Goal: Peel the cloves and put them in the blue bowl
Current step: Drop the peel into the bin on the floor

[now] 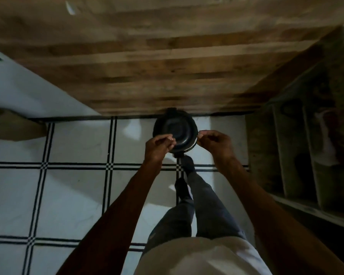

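Centre of frame: a dark round lidded container (175, 130) sits on the floor against the foot of a wooden surface, seen from straight above; a small dark tab juts from its upper edge and another from its lower edge.
Left hand: the left hand (158, 146) is at the container's lower-left rim, fingers curled in, with thumb and fingertips meeting around something small and pale that is too blurred to identify.
Right hand: the right hand (214, 142) is at the container's right rim, fingers curled, thumb and forefinger closed at the rim's edge; whether they grasp the rim or some small item cannot be told.
Task items: cloves cannot be made out in this dim, blurred view, and no bowl of a blue colour can be picked out; the dark container is the only vessel visible.
Upper frame: the wooden surface (157, 56) of brown planks fills the top half.
Lower frame: white floor tiles (75, 139) with black striped lines; the person's dark trousers and dark socks stand just below the container, a pale shirt at the bottom edge.
Right edge: a wooden rack (298, 147) with upright dividers, contents unclear.
Left edge: a white sloping panel (28, 90).
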